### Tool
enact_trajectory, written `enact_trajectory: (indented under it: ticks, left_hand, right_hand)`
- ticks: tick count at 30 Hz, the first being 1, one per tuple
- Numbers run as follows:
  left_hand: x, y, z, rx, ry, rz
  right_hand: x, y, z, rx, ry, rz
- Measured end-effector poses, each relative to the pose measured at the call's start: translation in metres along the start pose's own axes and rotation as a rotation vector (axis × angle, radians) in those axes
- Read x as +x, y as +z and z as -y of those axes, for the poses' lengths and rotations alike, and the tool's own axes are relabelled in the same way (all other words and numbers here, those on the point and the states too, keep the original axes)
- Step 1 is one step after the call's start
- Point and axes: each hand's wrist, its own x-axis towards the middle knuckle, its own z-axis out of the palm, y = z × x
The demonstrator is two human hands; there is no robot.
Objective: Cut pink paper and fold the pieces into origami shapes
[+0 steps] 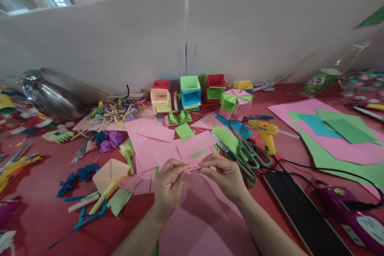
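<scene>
Between my two hands is a narrow strip of pink paper (195, 167), seen nearly edge-on. My left hand (170, 184) pinches its left end between thumb and forefinger. The right end is pinched the same way by my right hand (223, 176). Below them lies a large pink sheet (204, 224) on the red table. Just beyond my fingers are more pink paper pieces (156, 148) and a small green paper strip (199, 154). A box cutter (225, 150) and green-handled scissors (250, 150) lie right of my right hand.
Folded paper boxes (190, 92) stand at the back against a white partition (120, 44). A yellow glue gun (265, 132), a dark phone (303, 212) and a purple power strip (351, 216) with cables lie right. Left are a metal jug (57, 96) and paper scraps.
</scene>
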Motion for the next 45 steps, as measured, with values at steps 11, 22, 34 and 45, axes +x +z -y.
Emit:
enact_trajectory:
  ticks: [11,22,34,45]
  left_hand:
    - [-0.0009,0.0014,-0.0013,0.011,0.019,-0.047]
    - [-0.0007,0.0017,-0.0013,-0.019,0.020,-0.050]
    - [-0.0003,0.0022,-0.0028,-0.088,-0.085,-0.073]
    - [0.0054,-0.0029,-0.0023,-0.067,-0.198,-0.025]
  right_hand:
    - [-0.0023,0.0010,-0.0010,-0.076,-0.048,0.001]
    - [-0.0023,0.0037,0.0020,-0.092,-0.023,0.027]
    - [-0.0037,0.0049,-0.0019,-0.088,0.062,0.060]
    - [-0.0009,0.0031,-0.0021,-0.086,0.169,0.065]
